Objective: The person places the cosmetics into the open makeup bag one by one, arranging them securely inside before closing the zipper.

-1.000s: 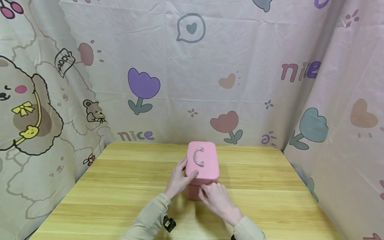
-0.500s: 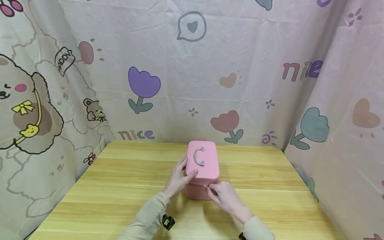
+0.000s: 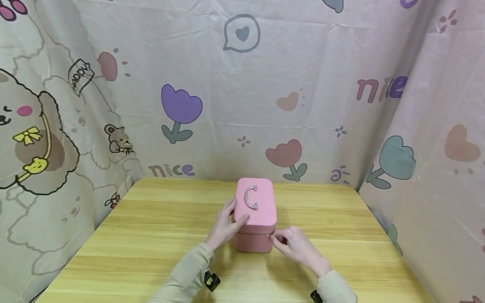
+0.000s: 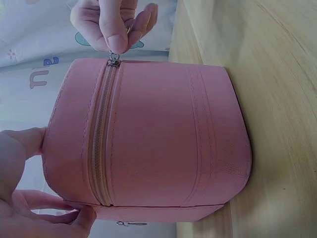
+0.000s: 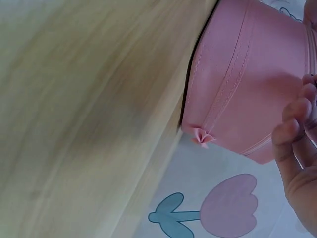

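A pink vanity case with a silver handle stands upright on the wooden table, its lid down. My left hand grips it at the left, thumb on the lid and fingers along the side. At the front right corner, my right hand pinches the zipper pull between thumb and finger. The zipper runs across the front face below the lid in the left wrist view. A small pink bow shows on the case's side in the right wrist view.
The light wooden table extends around the case on all sides. Behind it and at both sides hangs a pale curtain printed with flowers, hearts and bears. Beneath the left sleeve sits a black wrist device.
My right hand has moved to the right along the case's front with the zipper pull, from near the middle to the right corner. The left hand stays in place on the case.
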{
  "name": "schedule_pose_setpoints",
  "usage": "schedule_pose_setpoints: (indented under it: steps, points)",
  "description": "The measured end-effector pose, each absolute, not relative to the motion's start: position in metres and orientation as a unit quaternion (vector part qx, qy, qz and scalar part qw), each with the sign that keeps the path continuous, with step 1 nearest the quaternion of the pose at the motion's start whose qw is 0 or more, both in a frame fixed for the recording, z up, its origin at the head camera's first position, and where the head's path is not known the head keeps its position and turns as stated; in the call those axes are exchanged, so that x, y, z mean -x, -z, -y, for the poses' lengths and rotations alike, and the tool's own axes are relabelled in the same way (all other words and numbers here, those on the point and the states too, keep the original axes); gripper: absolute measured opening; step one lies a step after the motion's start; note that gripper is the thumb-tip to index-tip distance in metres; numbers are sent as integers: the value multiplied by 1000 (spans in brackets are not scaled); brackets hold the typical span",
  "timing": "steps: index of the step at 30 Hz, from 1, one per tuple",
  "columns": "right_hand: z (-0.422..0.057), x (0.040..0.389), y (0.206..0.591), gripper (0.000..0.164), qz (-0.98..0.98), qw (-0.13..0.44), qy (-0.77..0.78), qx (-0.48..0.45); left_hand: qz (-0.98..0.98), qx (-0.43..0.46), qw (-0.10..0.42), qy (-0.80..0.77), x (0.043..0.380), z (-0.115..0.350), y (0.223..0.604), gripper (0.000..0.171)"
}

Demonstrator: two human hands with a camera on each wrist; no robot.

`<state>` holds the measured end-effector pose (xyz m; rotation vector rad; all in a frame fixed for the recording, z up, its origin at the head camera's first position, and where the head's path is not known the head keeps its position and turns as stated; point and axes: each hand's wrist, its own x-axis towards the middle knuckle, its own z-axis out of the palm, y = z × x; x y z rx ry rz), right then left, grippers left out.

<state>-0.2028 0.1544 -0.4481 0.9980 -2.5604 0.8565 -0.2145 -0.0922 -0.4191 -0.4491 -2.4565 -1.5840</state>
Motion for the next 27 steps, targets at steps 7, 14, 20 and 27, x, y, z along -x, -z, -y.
schedule_pose_setpoints:
  steps: [7,14,20,27]
  points:
    - [-157,206,446,16,874,97,-319,-354,818,156,88,547,218,96,421,72]
    - [-154,208,447,16,869,77,-324,-367,799,166,76,572,226,103,424,71]
    - [-149,207,447,19,860,76,-331,-382,797,173,55,576,231,110,423,71]
    - [-141,207,448,19,846,73,-345,-400,795,158,45,584,236,118,423,67]
